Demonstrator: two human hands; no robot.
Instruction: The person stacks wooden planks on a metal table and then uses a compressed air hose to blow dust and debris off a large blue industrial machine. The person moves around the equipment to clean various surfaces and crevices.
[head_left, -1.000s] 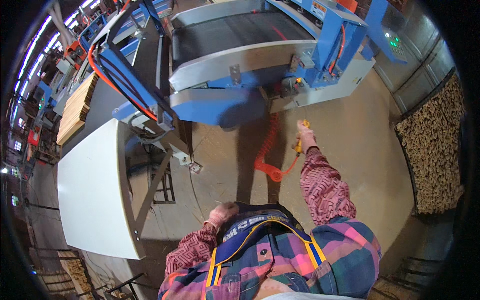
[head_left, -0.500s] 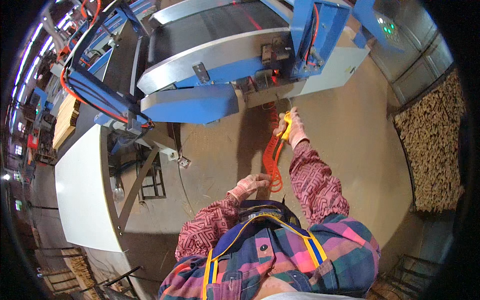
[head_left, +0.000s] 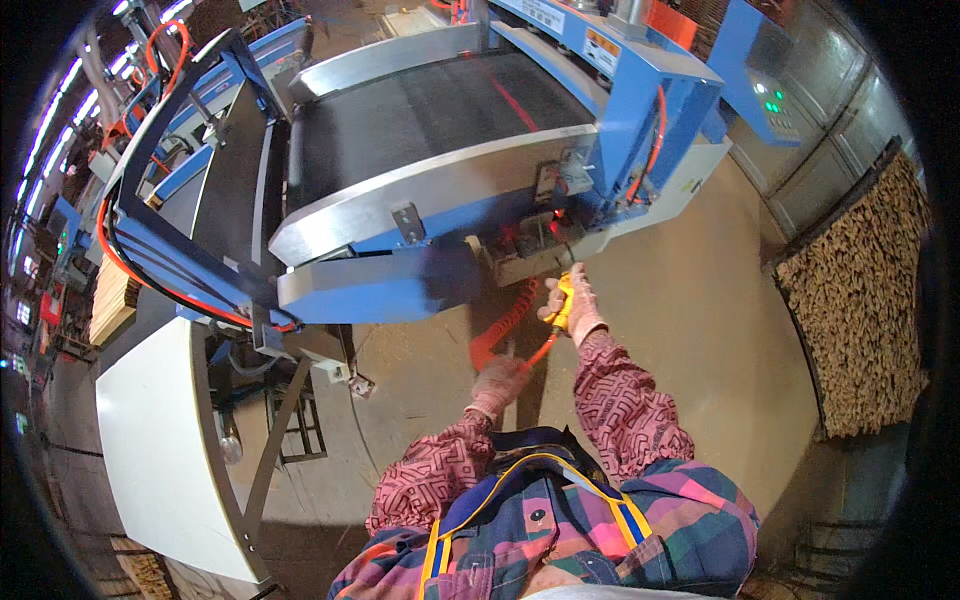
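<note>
My right hand [head_left: 575, 305], in a light work glove, grips a yellow air blow gun [head_left: 563, 297] pointed up at the underside of the blue machine [head_left: 640, 120], near a small lit opening. A coiled orange air hose [head_left: 505, 325] runs down from the gun. My left hand [head_left: 500, 380], also gloved, is raised in front of my chest beside the hose's lower end; whether it grips the hose is unclear. Both sleeves are pink patterned cloth.
The blue machine carries a wide black conveyor belt [head_left: 420, 110] with steel side plates. A white panel table [head_left: 150, 440] stands at the left on a metal frame. A stack of thin wooden sticks [head_left: 855, 300] lines the right wall. The floor [head_left: 690, 300] is dusty concrete.
The view has closed in on the machine. My right hand with the blow gun has stayed raised toward the machine's underside, and my left hand has risen to the hose.
</note>
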